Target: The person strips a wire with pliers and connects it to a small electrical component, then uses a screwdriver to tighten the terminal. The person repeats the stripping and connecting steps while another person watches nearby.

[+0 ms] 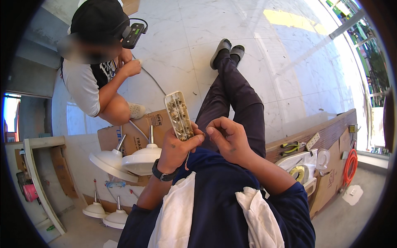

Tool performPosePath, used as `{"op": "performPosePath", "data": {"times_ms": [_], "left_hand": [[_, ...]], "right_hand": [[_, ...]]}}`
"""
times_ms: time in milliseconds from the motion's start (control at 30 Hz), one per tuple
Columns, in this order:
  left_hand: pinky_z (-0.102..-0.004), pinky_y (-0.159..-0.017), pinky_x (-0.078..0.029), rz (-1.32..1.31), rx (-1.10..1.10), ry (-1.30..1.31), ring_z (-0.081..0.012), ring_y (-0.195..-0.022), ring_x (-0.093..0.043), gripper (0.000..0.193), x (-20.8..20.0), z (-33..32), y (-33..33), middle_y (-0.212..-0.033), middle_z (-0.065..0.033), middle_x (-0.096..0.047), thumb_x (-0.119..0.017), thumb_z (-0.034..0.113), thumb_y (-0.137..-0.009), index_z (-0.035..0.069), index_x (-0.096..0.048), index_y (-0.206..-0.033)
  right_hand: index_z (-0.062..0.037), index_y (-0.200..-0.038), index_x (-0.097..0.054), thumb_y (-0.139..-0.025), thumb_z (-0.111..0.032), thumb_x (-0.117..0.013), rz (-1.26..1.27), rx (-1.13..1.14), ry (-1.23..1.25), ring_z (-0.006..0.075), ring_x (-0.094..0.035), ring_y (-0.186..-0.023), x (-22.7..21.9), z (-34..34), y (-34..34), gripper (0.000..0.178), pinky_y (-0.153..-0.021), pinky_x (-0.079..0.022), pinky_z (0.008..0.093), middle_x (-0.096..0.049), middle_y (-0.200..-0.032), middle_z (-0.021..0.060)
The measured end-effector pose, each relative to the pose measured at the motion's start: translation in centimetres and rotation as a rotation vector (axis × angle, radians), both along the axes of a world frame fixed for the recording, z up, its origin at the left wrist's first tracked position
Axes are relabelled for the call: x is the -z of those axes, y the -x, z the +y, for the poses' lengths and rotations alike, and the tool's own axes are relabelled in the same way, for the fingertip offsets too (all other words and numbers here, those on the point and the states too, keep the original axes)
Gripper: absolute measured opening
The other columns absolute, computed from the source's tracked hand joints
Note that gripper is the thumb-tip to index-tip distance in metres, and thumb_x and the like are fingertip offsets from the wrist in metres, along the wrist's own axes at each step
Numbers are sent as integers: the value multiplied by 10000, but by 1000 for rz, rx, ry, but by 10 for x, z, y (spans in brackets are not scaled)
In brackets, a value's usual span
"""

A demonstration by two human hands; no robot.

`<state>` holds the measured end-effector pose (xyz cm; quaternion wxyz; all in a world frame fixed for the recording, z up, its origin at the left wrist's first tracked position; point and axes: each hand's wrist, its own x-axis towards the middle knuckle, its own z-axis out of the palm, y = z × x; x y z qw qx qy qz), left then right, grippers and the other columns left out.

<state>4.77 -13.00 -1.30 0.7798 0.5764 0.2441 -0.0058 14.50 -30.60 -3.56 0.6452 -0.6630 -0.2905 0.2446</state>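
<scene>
My left hand [173,149], a dark watch on its wrist, grips the lower end of a long white power strip housing [178,115]. The housing's inside faces up, showing rows of metal contacts and small parts. From its far end a grey cable [154,79] runs to the hands of a co-worker [93,66] squatting at the upper left. Just right of the housing, apart from it, is my right hand [229,138]. Its thumb and forefinger are pinched together, and whatever lies between them is too small to tell. A short reddish wire end [187,162] hangs below my left hand.
White dome lamps [142,159] stand on cardboard [155,120] at the left, with smaller lamps [117,218] nearer. At the right, a wooden board [331,122] carries pliers [290,147], a white socket strip [313,141], a yellow tape roll [297,172] and a red cable coil [350,167].
</scene>
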Motion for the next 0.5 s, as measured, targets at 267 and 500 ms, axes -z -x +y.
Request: {"op": "performPosePath", "data": {"times_ms": [267,500], "left_hand": [[-246,-557,-515,2,53,27,-118,-675,-649,208,-2,4,-2,-885,-79,-708,-773,-28,-874,1,-659,-1045],[-236,-579,-495,47,45,-14,-76,-640,-613,237,0,3,-5,-873,-55,-746,-778,17,-899,-8,-675,-1111]], "right_hand": [[-28,-1044,-664,-1087,-173,-627,746,22,-23,185,-673,-730,7,-3,1,156,-651,-550,341,-682,-885,51],[-29,-1007,-669,-863,-73,-784,-1138,69,62,248,-680,-797,-13,-5,-1,190,-704,-541,369,-686,-963,70]]}}
